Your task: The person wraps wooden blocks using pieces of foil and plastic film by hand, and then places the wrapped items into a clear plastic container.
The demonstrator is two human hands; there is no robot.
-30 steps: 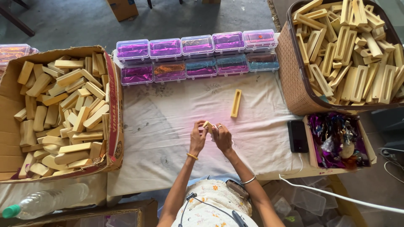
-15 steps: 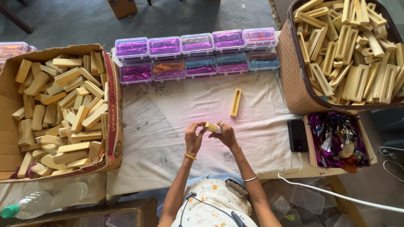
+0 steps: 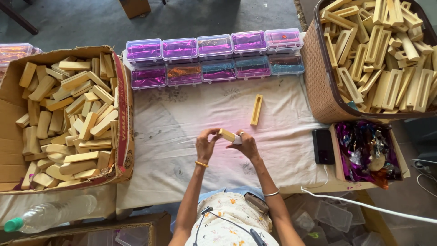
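Two hands meet over a white cloth [image 3: 182,150] at the middle of the table, both closed on one small yellow block [image 3: 226,135].

Block: short pale-yellow bar, long axis running from about 10 o'clock to 4 o'clock, nearly level. Its 4 o'clock end meets something white at the right fingers; whether that is wrapping or a separate piece cannot be told.

Left hand [image 3: 206,145]: fingers curled, thumb and fingertips pinching the block's 10 o'clock end. A yellow bangle sits at the wrist.

Right hand [image 3: 246,144]: fingers closed round the 4 o'clock end, covering most of it. A ring shows on one finger, a thin silver bangle lower on the arm.

Loose piece: one yellow slotted frame [image 3: 256,110] lies on the cloth at 1 o'clock from the hands, well apart, long axis almost 12 to 6.

At 12 o'clock: ten clear lidded boxes [image 3: 214,57] in two rows, holding purple, orange and blue foil.

At 9 o'clock: cardboard carton [image 3: 124,114] heaped with solid yellow blocks; its left part is cut off by the frame.

At 2 o'clock: woven basket [image 3: 318,86] full of slotted frames, cut off at top and right.

At 3 o'clock: dark phone [image 3: 323,146], then a low tray [image 3: 337,155] of crumpled foil scraps, contents hard to sort.

At 8 o'clock: clear plastic bottle [image 3: 54,214] lying on its side.
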